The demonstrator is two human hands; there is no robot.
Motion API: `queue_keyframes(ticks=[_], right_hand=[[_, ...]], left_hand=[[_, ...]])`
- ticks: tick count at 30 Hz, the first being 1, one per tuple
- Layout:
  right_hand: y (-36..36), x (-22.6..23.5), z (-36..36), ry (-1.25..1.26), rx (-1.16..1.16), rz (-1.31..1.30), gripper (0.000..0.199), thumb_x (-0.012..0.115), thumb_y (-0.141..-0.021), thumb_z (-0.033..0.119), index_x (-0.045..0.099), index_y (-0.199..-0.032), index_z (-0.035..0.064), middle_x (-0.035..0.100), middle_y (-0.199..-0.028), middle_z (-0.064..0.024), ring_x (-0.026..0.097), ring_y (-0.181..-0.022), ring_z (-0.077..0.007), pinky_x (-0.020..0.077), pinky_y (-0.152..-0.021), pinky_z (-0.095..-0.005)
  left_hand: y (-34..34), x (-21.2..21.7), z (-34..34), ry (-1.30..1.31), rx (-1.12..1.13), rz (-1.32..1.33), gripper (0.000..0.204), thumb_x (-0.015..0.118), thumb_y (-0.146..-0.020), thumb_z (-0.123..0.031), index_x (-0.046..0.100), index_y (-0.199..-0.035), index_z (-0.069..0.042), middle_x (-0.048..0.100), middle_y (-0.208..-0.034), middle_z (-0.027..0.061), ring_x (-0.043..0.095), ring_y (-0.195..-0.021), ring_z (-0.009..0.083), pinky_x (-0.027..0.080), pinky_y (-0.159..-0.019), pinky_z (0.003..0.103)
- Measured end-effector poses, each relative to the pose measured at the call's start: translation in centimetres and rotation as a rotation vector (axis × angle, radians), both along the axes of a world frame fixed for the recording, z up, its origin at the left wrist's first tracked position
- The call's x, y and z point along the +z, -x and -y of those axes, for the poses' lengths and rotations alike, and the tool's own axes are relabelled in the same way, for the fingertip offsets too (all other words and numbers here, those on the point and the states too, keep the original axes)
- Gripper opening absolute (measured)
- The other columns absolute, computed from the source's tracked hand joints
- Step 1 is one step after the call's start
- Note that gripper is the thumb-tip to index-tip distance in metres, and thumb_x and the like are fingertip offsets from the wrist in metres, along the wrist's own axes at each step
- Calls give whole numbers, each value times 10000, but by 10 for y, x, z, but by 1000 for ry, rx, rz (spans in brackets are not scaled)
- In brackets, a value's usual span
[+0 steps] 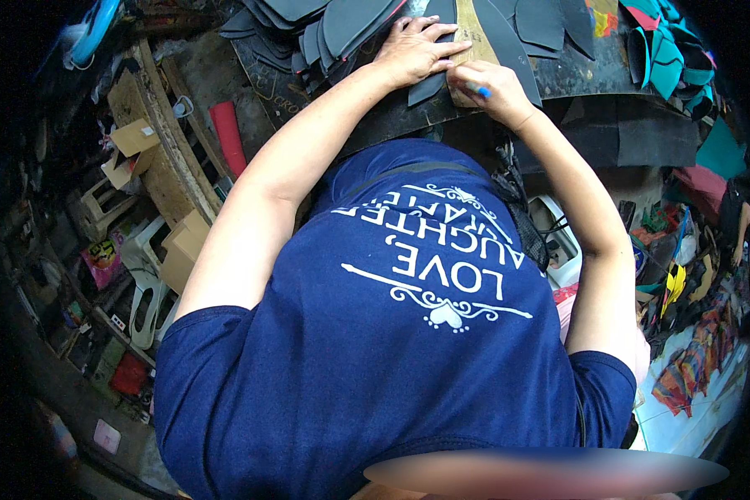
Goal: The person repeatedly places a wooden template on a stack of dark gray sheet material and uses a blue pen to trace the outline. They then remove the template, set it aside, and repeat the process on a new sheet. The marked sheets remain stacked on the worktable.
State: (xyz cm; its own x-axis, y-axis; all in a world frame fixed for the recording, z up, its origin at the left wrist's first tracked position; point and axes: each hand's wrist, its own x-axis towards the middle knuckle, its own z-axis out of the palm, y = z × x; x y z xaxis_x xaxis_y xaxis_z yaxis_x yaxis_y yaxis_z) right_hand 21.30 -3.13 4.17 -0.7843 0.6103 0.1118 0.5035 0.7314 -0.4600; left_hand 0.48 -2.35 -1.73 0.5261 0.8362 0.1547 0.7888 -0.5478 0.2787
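A tan, narrow-topped template (473,25) lies on a dark grey sheet piece (518,71) near the front edge of a dark worktable. My left hand (412,54) is spread flat, fingers apart, its fingertips pressing on the template's left side. My right hand (498,93) is closed round a blue pen (482,91) beside the template's lower right part. The pen's tip is hidden under my hand. Left of my left hand are several stacked, curved dark grey cut pieces (342,33), some edged in red.
More dark grey pieces (540,21) lie at the far right, with teal cut pieces (667,58) beyond them. A red roll (227,137) stands at left near wooden planks and cardboard. White plastic chairs (147,304) and coloured scraps (683,275) lie around below.
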Motion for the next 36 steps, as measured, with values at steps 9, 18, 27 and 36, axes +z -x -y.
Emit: queue_keyframes(ticks=[9, 18, 27, 36], right_hand=[[-5, 10, -12, 755, -292, -246, 256, 603, -969, 263, 617, -1061, 24, 686, -933, -70, 660, -841, -157, 525, -761, -314], [-83, 15, -39, 290, -811, 546, 287, 548, -908, 324, 658, -1073, 117, 633, -1093, -189, 634, -975, -393, 502, -876, -481], [-96, 4, -78, 268, -834, -275, 265, 719, -859, 269, 612, -1023, 91, 671, -821, -89, 620, -758, -156, 487, -710, -327], [-135, 47, -130, -218, -1119, 202, 452, 634, -875, 483, 543, -1176, 159, 627, -1160, -121, 631, -1011, -369, 497, -826, -487]], left_hand=[[-2, 17, 2, 49, -16, -5, 470, 596, -900, -380, 525, -1365, -374, 441, -1459, 26, 361, -1355, 312, 296, -1069, 553], [-10, 26, 9, 167, 26, 122, 525, 668, -853, -265, 524, -1356, -305, 415, -1455, 68, 316, -1378, 372, 245, -1105, 615], [-57, 45, -28, -109, 108, 229, 600, 704, -806, -225, 500, -1364, -141, 471, -1389, 121, 422, -1289, 329, 343, -1046, 503], [-93, 135, -78, 71, -85, 181, 549, 710, -826, -292, 536, -1326, -144, 389, -1467, 169, 337, -1372, 411, 309, -1092, 599]])
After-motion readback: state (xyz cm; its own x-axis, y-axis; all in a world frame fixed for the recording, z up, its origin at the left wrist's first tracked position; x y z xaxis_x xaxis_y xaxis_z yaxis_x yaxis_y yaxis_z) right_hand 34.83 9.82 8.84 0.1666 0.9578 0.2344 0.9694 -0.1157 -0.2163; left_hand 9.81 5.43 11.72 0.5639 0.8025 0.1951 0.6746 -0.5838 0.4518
